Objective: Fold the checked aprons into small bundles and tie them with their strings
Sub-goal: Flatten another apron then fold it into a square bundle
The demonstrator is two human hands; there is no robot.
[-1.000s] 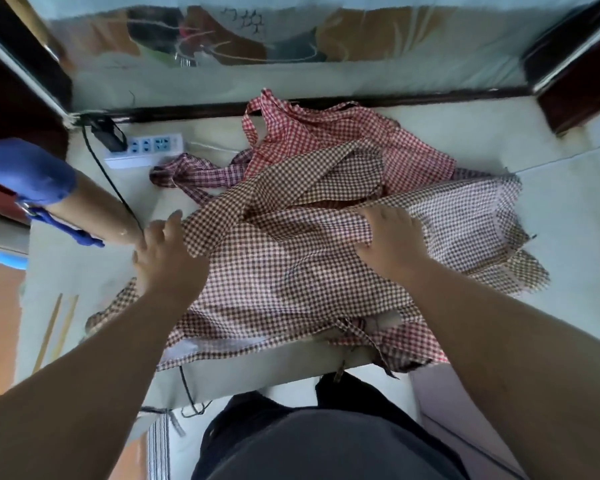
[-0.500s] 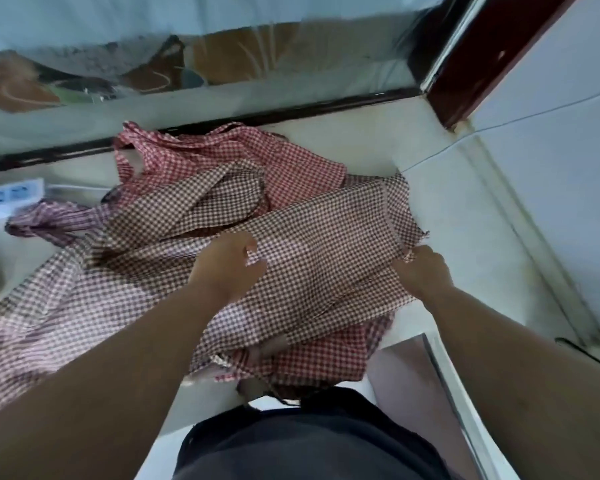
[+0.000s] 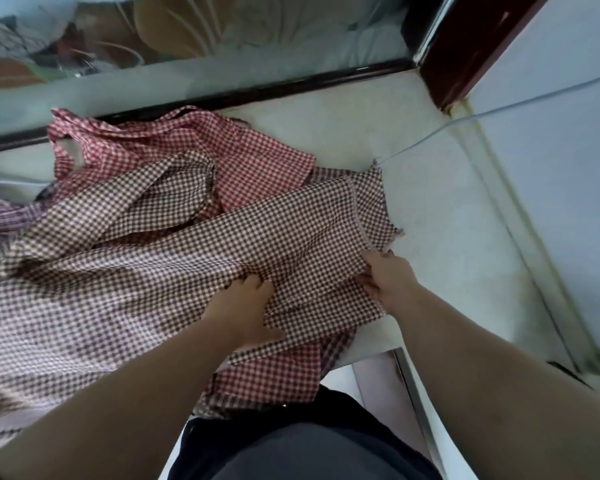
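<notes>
A brown-and-white checked apron lies spread and rumpled across the pale counter. Under it and behind it lies a red checked apron, with its loop strap at the far left and a red corner hanging over the front edge. My left hand lies on the middle of the brown apron, its fingertips tucked into a fold of the cloth. My right hand grips the brown apron's right edge, fingers curled under the hem.
A glass panel with a dark frame runs along the back of the counter. A dark red post and a white wall with a thin grey cable stand at the right. The counter's front edge is close to my body.
The camera has swung to the right. My left hand has moved from the apron's left side to its middle. My right hand has moved to the right edge and taken hold of it.
</notes>
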